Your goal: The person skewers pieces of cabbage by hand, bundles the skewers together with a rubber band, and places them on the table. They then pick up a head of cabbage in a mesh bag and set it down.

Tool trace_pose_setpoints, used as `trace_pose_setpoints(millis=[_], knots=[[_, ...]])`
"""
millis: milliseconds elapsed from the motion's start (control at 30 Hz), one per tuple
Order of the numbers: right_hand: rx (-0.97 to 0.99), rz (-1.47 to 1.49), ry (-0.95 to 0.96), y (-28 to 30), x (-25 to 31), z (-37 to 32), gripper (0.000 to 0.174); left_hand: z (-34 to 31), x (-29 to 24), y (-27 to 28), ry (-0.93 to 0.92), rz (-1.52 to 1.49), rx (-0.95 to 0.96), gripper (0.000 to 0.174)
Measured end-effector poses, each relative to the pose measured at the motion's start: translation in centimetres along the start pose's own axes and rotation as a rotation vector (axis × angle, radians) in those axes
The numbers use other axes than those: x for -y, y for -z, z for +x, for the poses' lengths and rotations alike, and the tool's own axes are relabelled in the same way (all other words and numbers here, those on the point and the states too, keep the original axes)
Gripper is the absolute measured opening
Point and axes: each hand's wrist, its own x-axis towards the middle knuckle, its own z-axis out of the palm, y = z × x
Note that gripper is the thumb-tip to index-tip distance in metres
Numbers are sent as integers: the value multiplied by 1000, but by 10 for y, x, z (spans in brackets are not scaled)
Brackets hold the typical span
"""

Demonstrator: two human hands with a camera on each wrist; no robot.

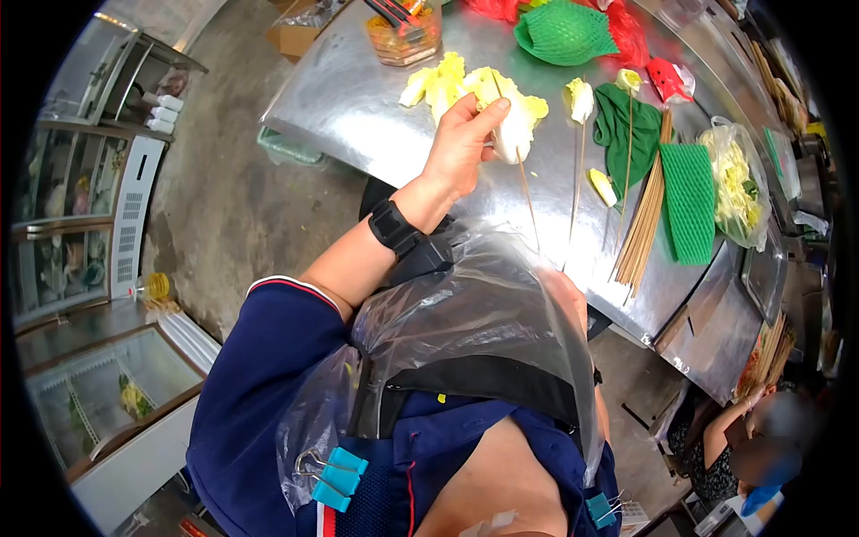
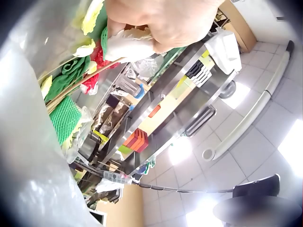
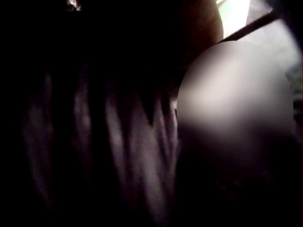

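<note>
In the head view my left hand point(image 1: 458, 150) grips a piece of pale baby cabbage point(image 1: 514, 136) between thumb and fingers. A thin bamboo skewer point(image 1: 528, 201) runs from its base toward my body. The left wrist view shows the same hand point(image 2: 165, 21) curled over the white cabbage base point(image 2: 130, 49). My right hand point(image 1: 564, 291) is mostly hidden behind a clear plastic apron point(image 1: 447, 304), near the skewer's lower end; its fingers are not visible. Yellow cabbage leaves point(image 1: 440, 80) lie beside the left hand. The right wrist view is almost wholly dark.
On the metal table point(image 1: 349, 107), right of the hands, lie two skewered cabbage pieces, a loose leaf point(image 1: 601, 187), a green cloth point(image 1: 617, 125), a skewer bundle point(image 1: 642, 215), green foam netting point(image 1: 687, 201) and a bag of cabbage point(image 1: 734, 183). A plastic tub point(image 1: 403, 40) stands at the far edge.
</note>
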Motion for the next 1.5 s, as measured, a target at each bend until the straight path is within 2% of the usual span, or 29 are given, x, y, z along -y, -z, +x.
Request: trace_pose_setpoints(millis=[133,333,400,433,467,533,633,733,867,933,967,1067,1167,1300,1400,1433,1500], knots=[[-28,21,-78,-5,13,-3,32,-1,-2,-4,20,38,58,24],[-6,87,-78,-2,7,1,31,1,8,-8,5,-10,51,23],[48,-91,77,1,9,0,31,-1,8,-16,48,-17,131,22],[43,-71,74,-1,11,0,31,-1,8,-19,66,-17,171,22],[38,-50,72,-2,13,0,30,0,11,-21,57,-33,149,22],[-26,210,-96,-13,20,1,30,2,18,-20,30,-63,94,22],[20,139,-32,1,10,5,29,10,16,-13,58,-97,11,22],[-39,-10,44,8,3,2,24,16,7,-6,-24,-87,19,24],[-240,-224,204,30,-8,12,18,18,8,-4,48,-79,-2,32],[-323,-342,262,37,5,20,17,18,12,7,39,40,-52,34],[-393,-303,257,36,11,24,18,18,15,18,35,100,-74,35],[-513,-352,288,48,18,43,20,14,32,58,-1,438,-65,26],[-558,-403,267,57,24,66,23,-6,47,80,33,554,-112,18],[-500,-390,173,64,21,95,25,-17,60,84,-171,709,-149,10],[-635,-1036,562,61,29,86,26,-15,65,84,-219,716,-168,10],[-728,-1043,616,64,37,82,27,-14,66,85,-247,744,-171,10],[-852,-1073,541,72,60,70,27,-14,69,86,-300,799,-172,10]])
